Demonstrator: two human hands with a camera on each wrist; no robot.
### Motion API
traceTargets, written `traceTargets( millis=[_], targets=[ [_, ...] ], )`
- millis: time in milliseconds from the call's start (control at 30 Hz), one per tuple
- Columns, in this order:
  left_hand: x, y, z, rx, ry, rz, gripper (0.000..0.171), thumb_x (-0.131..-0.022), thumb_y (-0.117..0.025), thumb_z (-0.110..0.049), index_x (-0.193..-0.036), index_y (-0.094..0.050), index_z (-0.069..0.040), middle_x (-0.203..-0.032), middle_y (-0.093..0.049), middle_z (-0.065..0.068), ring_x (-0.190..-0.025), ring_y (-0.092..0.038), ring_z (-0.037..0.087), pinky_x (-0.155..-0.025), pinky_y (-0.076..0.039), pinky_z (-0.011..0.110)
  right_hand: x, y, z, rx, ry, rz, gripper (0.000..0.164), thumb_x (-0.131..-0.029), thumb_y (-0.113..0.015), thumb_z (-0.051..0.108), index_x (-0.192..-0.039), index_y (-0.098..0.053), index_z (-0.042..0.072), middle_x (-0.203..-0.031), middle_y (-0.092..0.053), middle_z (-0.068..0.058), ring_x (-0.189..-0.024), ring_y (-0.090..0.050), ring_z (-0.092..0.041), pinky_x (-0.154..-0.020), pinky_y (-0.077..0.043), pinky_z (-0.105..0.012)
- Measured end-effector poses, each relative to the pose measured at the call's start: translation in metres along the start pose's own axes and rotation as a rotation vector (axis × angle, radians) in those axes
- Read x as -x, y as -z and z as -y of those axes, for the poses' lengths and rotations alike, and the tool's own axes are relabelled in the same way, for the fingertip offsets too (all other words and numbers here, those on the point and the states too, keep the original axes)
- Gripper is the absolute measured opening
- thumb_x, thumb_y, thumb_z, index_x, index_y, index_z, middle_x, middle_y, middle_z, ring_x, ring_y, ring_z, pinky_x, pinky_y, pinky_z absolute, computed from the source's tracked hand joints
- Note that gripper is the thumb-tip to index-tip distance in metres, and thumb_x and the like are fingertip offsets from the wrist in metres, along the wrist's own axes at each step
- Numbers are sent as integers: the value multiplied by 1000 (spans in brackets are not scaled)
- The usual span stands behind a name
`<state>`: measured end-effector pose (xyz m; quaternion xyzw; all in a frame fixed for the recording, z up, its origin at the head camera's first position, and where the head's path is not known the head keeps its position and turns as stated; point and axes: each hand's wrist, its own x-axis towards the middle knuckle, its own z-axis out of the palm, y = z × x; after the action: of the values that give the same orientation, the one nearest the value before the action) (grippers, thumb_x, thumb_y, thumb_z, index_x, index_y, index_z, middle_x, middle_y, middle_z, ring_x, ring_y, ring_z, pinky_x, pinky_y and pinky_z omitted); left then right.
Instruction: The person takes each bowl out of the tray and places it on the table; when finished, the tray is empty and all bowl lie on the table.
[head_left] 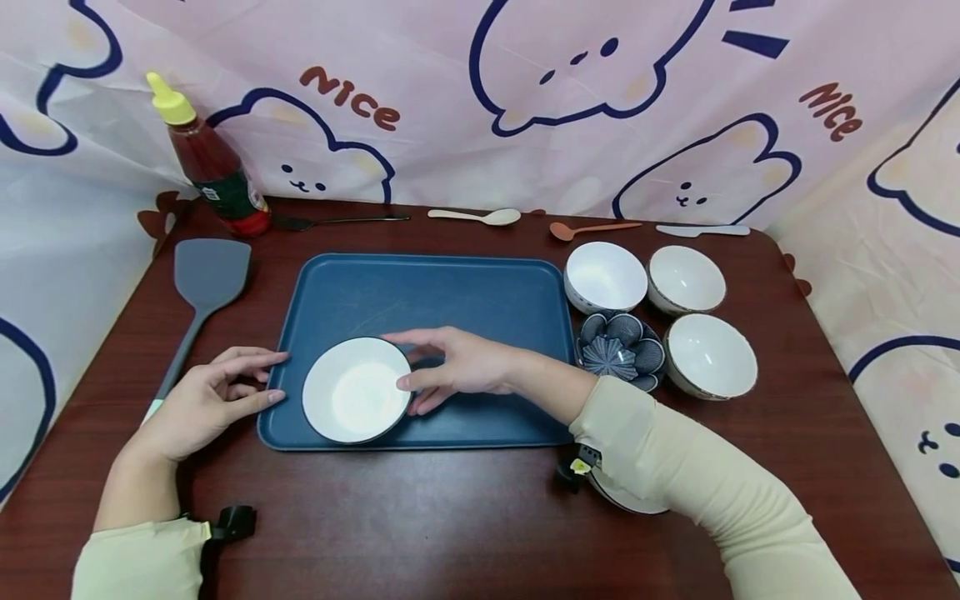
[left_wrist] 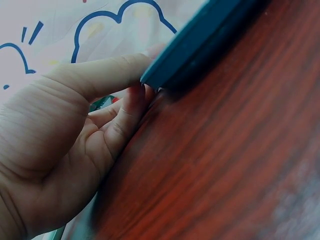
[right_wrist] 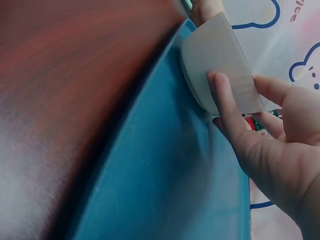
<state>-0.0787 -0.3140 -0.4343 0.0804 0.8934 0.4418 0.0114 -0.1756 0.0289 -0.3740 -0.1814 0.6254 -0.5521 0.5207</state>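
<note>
A white bowl (head_left: 357, 390) with a dark rim sits over the left front part of a blue tray (head_left: 450, 287). My right hand (head_left: 459, 364) holds this bowl by its right side, the thumb at the rim and other fingers against the outer wall. In the right wrist view, the bowl's pale side (right_wrist: 217, 65) shows close over the tray. At the tray's left edge is my left hand (head_left: 213, 396), its thumb and fingers pinching the rim. The left wrist view has the thumb at the tray's edge (left_wrist: 170, 65), with curled fingers partly hidden behind it.
Right of the tray stand several white bowls (head_left: 711, 354) and a dark petal-patterned bowl (head_left: 609, 357); another bowl (head_left: 626, 493) is partly under my right sleeve. A grey spatula (head_left: 212, 271) and sauce bottle (head_left: 221, 179) are at left. Cutlery, including a cream spoon (head_left: 480, 217), lines the back.
</note>
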Motion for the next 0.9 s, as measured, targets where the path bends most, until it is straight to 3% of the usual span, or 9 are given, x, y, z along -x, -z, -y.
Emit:
traceTargets(
  millis=[167, 500, 767, 900],
  targets=[
    [0, 1, -1, 2, 5, 0, 46, -87, -76, -7, -131, -65, -8, -116, -55, -7, -91, -55, 1, -72, -50, 8, -3, -4, -2, -25, 9, -6, 66, -97, -64, 5, -153, -39, 27, -136, -51, -11, -83, -74, -26, -85, -56, -50],
    [1, 1, 3, -1, 1, -4, 47, -87, -77, -7, -132, -64, -7, -119, -54, -4, -91, -55, 0, -72, -49, 7, 1, -16, 6, -61, -3, -130, 62, -96, -60, -3, -150, -45, 24, -129, -56, -13, -76, -74, -30, -82, -57, -52],
    [1, 2, 3, -3, -7, -6, 48, -87, -77, -6, -133, -63, -6, -120, -54, -3, -92, -54, 0, -73, -49, 7, 25, -10, 18, -62, 24, -186, 61, -96, -60, -1, -150, -44, 24, -131, -51, -19, -79, -74, -29, -84, -56, -52],
    [2, 1, 1, -4, -3, 0, 47, -87, -76, -8, -133, -64, -7, -120, -54, -2, -91, -54, 1, -73, -50, 8, 45, -7, 20, -44, 50, -224, 61, -95, -62, 2, -149, -46, 25, -130, -51, -18, -81, -74, -30, -80, -59, -46]
  ],
)
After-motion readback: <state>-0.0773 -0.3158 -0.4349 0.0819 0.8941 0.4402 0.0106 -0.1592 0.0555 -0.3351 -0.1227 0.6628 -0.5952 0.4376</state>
